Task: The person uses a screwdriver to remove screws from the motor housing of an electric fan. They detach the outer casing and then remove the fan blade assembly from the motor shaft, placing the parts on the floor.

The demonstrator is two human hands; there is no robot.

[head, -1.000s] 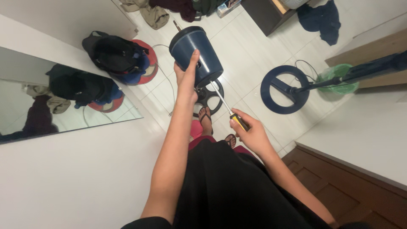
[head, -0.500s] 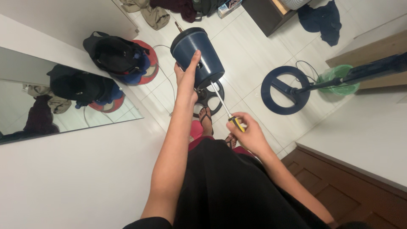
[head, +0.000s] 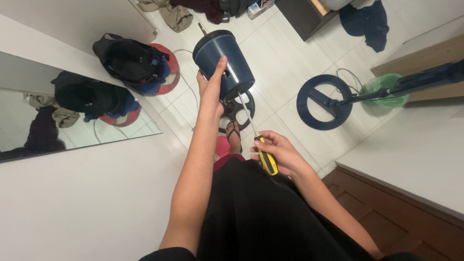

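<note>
Navy-blue fan motor housing (head: 223, 63), upper centre, is clasped by the left hand (head: 211, 87) while the right hand (head: 278, 154) grips the yellow-handled screwdriver (head: 256, 137), best kept straight in line with the screw.

Left hand (head: 212, 84) grips a dark blue housing (head: 223, 63) — right hand (head: 280, 154) holds a screwdriver (head: 258, 140) against it.

Left hand (head: 212, 82) outstretched (grip closed); right hand (head: 280, 154) clenched.
</note>
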